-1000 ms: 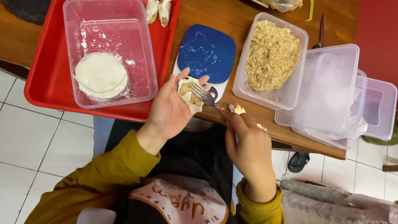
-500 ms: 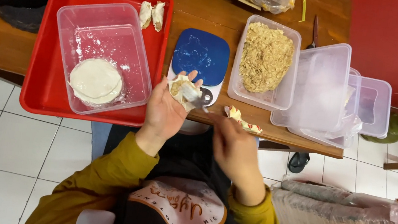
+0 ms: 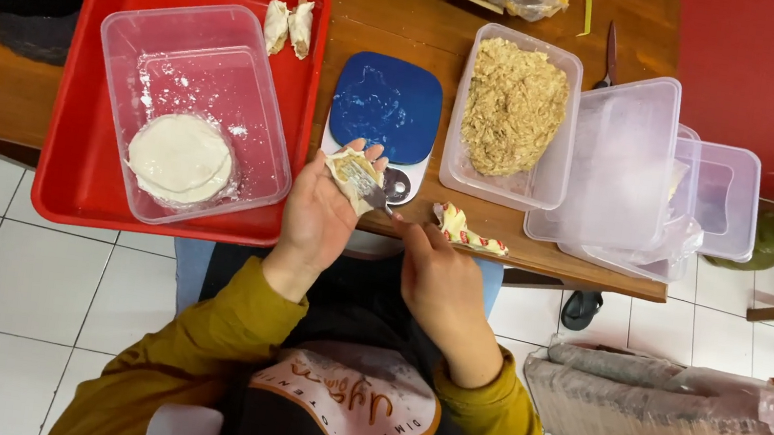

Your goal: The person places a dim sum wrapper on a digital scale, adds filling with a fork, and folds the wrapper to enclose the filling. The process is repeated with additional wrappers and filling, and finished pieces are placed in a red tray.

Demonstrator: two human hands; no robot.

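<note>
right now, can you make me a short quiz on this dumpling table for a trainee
1. True or false: the left hand holds a filled dough wrapper in its palm.
2. Which container holds the stack of round white wrappers?
A. the clear plastic tub on the red tray
B. the tub of minced filling
C. the empty stacked tubs at the right
3. Fill in: the right hand works the wrapper with a small metal ____.

Key: 1 true; 2 A; 3 utensil, probably a spoon or fork, since its tip is too small to tell.
</note>
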